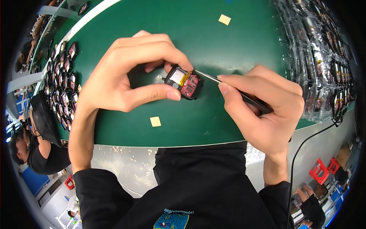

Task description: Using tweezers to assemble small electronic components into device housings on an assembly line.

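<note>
My left hand [131,72] grips a small black device housing [183,81] between thumb and fingers, just above the green table. The housing is uncovered and shows a red circuit board, a silver-white battery-like block and a strip of yellow tape. My right hand [267,103] is closed round a pair of dark-handled tweezers [244,97], held like a pen. Their bright tips reach the upper right edge of the housing, by my left fingertip. Whether the tips touch the housing or grip anything is too small to tell.
Two pale yellow squares [155,121] lie on the green table [228,49]. Many similar devices [63,84] cluster at the left. Clear plastic trays [316,61] of devices are stacked at the right, with a black cable [301,147] hanging nearby. Other people sit farther off.
</note>
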`<state>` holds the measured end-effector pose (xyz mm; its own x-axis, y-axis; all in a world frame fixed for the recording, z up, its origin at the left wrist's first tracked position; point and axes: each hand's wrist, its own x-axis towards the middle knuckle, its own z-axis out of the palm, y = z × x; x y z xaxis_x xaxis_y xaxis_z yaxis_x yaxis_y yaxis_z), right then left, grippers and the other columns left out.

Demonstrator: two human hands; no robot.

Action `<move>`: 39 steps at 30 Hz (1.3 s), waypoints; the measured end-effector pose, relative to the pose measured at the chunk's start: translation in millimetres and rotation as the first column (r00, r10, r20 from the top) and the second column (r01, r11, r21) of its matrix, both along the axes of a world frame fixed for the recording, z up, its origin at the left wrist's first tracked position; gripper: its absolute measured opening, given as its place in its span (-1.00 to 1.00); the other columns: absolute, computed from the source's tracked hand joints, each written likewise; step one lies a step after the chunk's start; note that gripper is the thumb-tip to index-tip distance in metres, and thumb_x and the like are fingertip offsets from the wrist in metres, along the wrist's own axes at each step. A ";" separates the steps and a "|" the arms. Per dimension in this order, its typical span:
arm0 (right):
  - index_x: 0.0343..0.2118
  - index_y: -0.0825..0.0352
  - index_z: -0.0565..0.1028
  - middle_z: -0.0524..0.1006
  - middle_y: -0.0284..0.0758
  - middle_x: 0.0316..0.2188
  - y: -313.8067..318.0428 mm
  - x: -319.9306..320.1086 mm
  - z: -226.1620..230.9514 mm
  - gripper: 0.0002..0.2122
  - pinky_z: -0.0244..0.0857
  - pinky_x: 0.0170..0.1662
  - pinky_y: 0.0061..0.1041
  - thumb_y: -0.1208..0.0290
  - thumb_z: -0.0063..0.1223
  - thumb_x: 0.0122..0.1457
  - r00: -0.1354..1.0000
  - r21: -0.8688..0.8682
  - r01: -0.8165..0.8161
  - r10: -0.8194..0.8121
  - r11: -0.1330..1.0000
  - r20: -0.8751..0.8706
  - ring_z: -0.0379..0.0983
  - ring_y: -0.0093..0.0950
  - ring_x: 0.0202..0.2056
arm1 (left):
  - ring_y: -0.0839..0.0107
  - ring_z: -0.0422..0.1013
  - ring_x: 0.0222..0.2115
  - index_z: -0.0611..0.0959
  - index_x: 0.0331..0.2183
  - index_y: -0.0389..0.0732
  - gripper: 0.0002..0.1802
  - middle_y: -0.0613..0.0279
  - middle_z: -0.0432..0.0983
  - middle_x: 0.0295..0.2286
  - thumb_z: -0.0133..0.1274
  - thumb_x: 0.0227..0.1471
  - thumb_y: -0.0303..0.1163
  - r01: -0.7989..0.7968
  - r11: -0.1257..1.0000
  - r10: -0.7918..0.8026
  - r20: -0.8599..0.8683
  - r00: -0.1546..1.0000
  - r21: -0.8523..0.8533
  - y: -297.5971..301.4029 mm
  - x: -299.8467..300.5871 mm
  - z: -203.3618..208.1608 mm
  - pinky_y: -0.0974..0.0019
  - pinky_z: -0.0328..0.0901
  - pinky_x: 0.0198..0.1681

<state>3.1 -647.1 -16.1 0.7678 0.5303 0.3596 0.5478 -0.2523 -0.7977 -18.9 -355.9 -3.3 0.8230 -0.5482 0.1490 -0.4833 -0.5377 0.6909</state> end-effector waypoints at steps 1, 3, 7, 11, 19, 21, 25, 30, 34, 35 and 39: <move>-0.28 0.46 0.78 0.56 -0.42 -0.58 -1.1 -1.2 -2.1 -0.83 0.05 -0.55 -0.65 0.77 0.39 0.06 1.000 0.028 0.017 -0.017 0.999 -0.009 0.32 -0.74 -0.63 | 0.42 0.36 -0.43 0.81 -0.10 -0.26 -0.42 0.23 0.70 -0.30 0.60 -0.19 -0.24 0.003 1.000 -0.003 0.006 1.000 -0.017 -0.9 -0.3 -0.4 0.31 0.24 -0.31; -0.28 0.46 0.78 0.56 -0.42 -0.58 -1.4 -2.8 -3.2 -0.84 0.04 -0.55 -0.64 0.77 0.39 0.07 0.999 0.065 0.036 -0.035 0.997 -0.006 0.31 -0.75 -0.63 | 0.42 0.36 -0.44 0.81 -0.10 -0.26 -0.43 0.24 0.70 -0.30 0.61 -0.21 -0.28 -0.016 1.000 0.016 0.043 0.999 -0.004 -3.5 -3.8 1.1 0.31 0.26 -0.29; -0.26 0.47 0.77 0.56 -0.41 -0.58 1.1 -5.2 -4.7 -0.84 0.05 -0.56 -0.64 0.77 0.38 0.08 0.997 0.108 0.063 -0.059 0.992 -0.041 0.32 -0.75 -0.63 | 0.41 0.37 -0.46 0.81 -0.09 -0.25 -0.39 0.29 0.64 -0.37 0.62 -0.27 -0.37 -0.093 0.994 0.083 0.148 0.985 0.059 -14.7 -12.7 4.1 0.32 0.30 -0.23; -0.28 0.44 0.76 0.54 -0.39 -0.59 3.8 -4.2 -7.2 -0.85 0.10 -0.58 -0.57 0.73 0.38 0.07 0.997 0.144 0.071 -0.065 0.987 -0.041 0.33 -0.67 -0.66 | 0.40 0.38 -0.47 0.81 -0.08 -0.23 -0.37 0.33 0.57 -0.44 0.62 -0.29 -0.33 -0.153 0.982 0.126 0.210 0.969 0.114 -23.0 -14.1 3.9 0.30 0.32 -0.21; -0.25 0.45 0.77 0.53 -0.39 -0.61 0.7 -1.4 -1.0 -0.88 0.11 -0.58 -0.60 0.70 0.39 0.13 0.993 0.217 0.112 -0.115 0.970 0.000 0.34 -0.71 -0.65 | 0.41 0.40 -0.50 0.82 -0.16 -0.26 -0.45 0.32 0.55 -0.48 0.63 -0.25 -0.31 -0.176 0.982 0.155 0.244 0.957 0.066 -24.7 -5.5 7.2 0.32 0.31 -0.33; -0.26 0.46 0.76 0.52 -0.38 -0.61 2.0 -2.2 -2.9 -0.90 0.15 -0.58 -0.59 0.66 0.37 0.16 0.988 0.255 0.155 -0.149 0.954 -0.044 0.35 -0.69 -0.66 | 0.49 0.41 -0.50 0.82 -0.15 -0.25 -0.48 0.31 0.57 -0.48 0.63 -0.22 -0.35 -0.256 0.967 0.254 0.162 0.954 -0.008 -18.2 -3.5 8.2 0.39 0.27 -0.42; -0.24 0.46 0.77 0.57 -0.33 -0.59 1.2 -4.1 -2.8 -0.89 0.23 -0.55 -0.54 0.66 0.36 0.16 0.983 0.275 0.183 -0.179 0.944 -0.039 0.45 -0.63 -0.63 | 0.62 0.40 -0.46 0.81 -0.18 -0.30 -0.55 0.31 0.70 -0.37 0.58 -0.13 -0.33 -0.346 0.907 0.373 0.080 0.924 -0.242 -22.4 51.4 29.7 0.46 0.30 -0.34; -0.25 0.48 0.74 0.60 -0.24 -0.53 0.5 -5.3 -2.1 -0.90 0.31 -0.53 -0.44 0.63 0.33 0.19 0.983 0.283 0.182 -0.165 0.942 -0.083 0.48 -0.47 -0.61 | 0.58 0.33 -0.42 0.82 -0.13 -0.24 -0.55 0.38 0.62 -0.37 0.56 -0.01 -0.21 -0.108 0.992 0.123 0.301 0.946 -0.065 -87.3 169.6 81.3 0.40 0.27 -0.32; -0.23 0.48 0.75 0.60 -0.25 -0.53 3.8 -6.6 -0.2 -0.90 0.30 -0.52 -0.45 0.62 0.33 0.21 0.985 0.276 0.167 -0.149 0.946 -0.085 0.49 -0.49 -0.61 | 0.42 0.42 -0.25 0.82 0.02 -0.14 -0.52 0.29 0.63 -0.18 0.49 0.07 -0.20 0.059 0.967 -0.144 0.341 0.929 0.248 -106.4 236.5 98.0 0.30 0.36 -0.17; -0.24 0.46 0.78 0.63 -0.30 -0.56 6.0 -7.3 -2.0 -0.89 0.28 -0.53 -0.56 0.64 0.37 0.17 0.982 0.279 0.183 -0.163 0.943 -0.093 0.50 -0.61 -0.60 | 0.42 0.42 -0.25 0.82 0.02 -0.14 -0.52 0.29 0.63 -0.18 0.49 0.07 -0.20 0.050 0.966 -0.138 0.345 0.928 0.253 -106.8 240.9 95.4 0.30 0.36 -0.17; -0.21 0.49 0.75 0.61 -0.26 -0.52 4.5 -4.8 -0.7 -0.88 0.31 -0.52 -0.47 0.62 0.33 0.21 0.986 0.317 0.157 -0.131 0.935 -0.101 0.50 -0.51 -0.60 | 0.34 0.50 -0.08 0.74 0.17 -0.09 -0.52 0.22 0.63 0.02 0.30 0.22 -0.42 0.044 0.984 -0.096 0.308 0.947 0.172 -86.1 235.7 94.5 0.23 0.43 0.03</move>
